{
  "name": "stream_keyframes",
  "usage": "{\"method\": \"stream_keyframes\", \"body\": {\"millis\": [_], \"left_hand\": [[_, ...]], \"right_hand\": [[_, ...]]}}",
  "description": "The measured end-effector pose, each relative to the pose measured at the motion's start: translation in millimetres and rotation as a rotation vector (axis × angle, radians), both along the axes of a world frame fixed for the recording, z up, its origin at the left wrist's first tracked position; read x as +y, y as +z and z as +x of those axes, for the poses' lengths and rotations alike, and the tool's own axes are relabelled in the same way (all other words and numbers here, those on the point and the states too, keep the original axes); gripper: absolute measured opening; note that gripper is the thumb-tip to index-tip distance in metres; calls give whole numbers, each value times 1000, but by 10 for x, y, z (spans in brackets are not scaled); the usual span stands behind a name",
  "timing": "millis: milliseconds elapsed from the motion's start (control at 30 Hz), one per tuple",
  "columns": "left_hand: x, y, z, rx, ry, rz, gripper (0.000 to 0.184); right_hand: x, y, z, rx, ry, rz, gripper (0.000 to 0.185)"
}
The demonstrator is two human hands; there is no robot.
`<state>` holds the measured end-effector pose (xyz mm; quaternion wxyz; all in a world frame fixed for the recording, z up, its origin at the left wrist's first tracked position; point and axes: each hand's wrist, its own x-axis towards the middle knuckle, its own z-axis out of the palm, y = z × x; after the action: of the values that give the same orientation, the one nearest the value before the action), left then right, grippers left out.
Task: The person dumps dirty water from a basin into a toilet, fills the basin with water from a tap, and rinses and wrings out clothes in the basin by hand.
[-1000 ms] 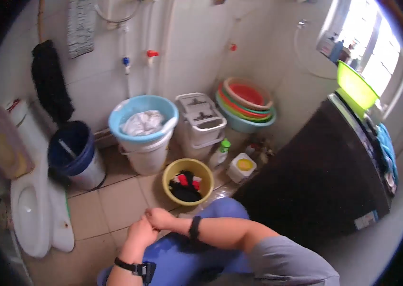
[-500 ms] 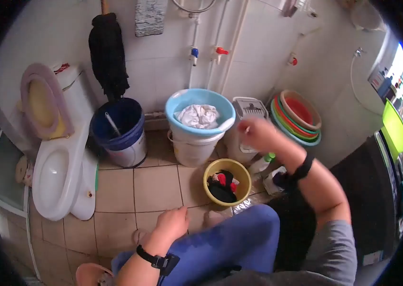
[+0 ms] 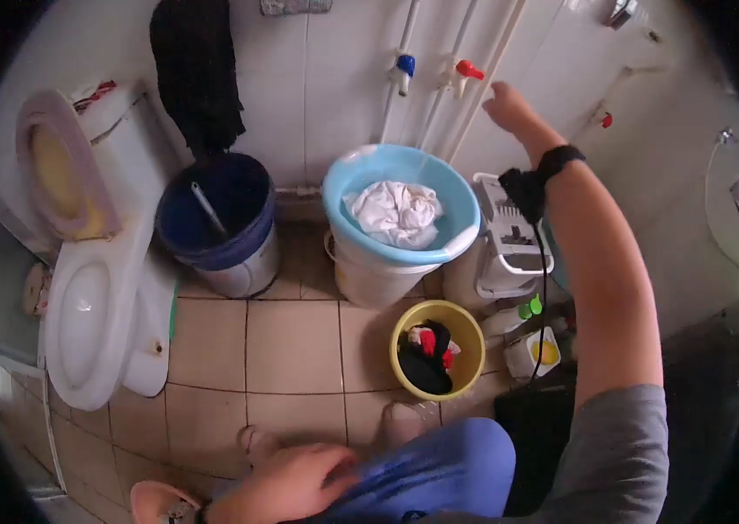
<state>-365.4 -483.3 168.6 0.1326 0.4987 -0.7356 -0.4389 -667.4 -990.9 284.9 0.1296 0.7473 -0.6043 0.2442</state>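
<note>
Right hand (image 3: 513,112) raised, left hand (image 3: 308,479) low, grips unclear; open tiles (image 3: 295,345) border yellow basin (image 3: 471,349)

The right hand (image 3: 511,108) is near a red-handled tap (image 3: 467,71), the left hand (image 3: 304,480) by blue trousers (image 3: 457,463).

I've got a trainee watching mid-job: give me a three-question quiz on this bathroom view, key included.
1. Multiple choice: what supports the light-blue round plastic basin?
A) A dark-blue round bucket
B) A white round plastic bucket
C) A yellow round plastic basin

2. True or false: the person's left hand is inside a yellow round plastic basin.

3. Fill in: in this view, the raised right hand appears closest to the wall valve with the ____ handle.

Key:
1. B
2. False; it is beside the blue fabric trousers.
3. red
</note>
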Motion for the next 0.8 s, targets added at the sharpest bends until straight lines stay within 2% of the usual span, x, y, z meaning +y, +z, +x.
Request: {"method": "stream_keyframes", "body": {"millis": [67,100,133,167,200,233,300,333,367,400,433,467,500,567,700,767,800], "left_hand": [[-224,204,294,98,48,233,28],[-372,287,441,10,156,279,28],[-553,341,610,-81,263,321,28],[-738,337,824,-174,345,303,26],[-890,173,1139,-330,318,161,22],[-1009,32,1469,-424,346,127,18],[-1376,27,1900,-512,367,84,19],[-1548,-69,2045,-406,425,40,20],[-1717,-157,2124,-300,484,-7,20],[-1900,-97,1997,-208,474,4,17],[-2068,-31,1762,-117,464,15,14],[-2199,-74,1578,-62,472,14,14],[-2322,-166,1388,-5,480,11,15],[-2518,-373,1032,-51,418,-116,18],[-2727,-961,498,0,543,-140,26],[-2780,-1211,357,13,588,-172,30],[-2812,-1301,315,18,585,-168,35]], "right_hand": [[-129,100,75,-88,75,109,44],[-226,39,107,-227,123,24,39],[-221,37,150,-231,126,42,39],[-188,115,198,-276,84,147,37],[-229,115,208,-320,40,249,36],[-534,-44,87,-223,118,50,32],[-375,-6,157,-312,58,-23,38],[-318,1,190,-402,-2,-109,46],[-750,-102,-96,-427,63,-189,41],[-691,-95,-64,-424,62,-185,41],[-551,-39,2,-401,46,-61,39],[-460,-9,49,-376,29,61,37],[-444,-15,60,-371,26,62,37],[-442,-40,83,-398,29,91,36],[-880,-102,-145,-396,130,61,33],[-984,-32,-183,-188,37,93,30],[-805,32,-19,-183,35,97,30]]}}
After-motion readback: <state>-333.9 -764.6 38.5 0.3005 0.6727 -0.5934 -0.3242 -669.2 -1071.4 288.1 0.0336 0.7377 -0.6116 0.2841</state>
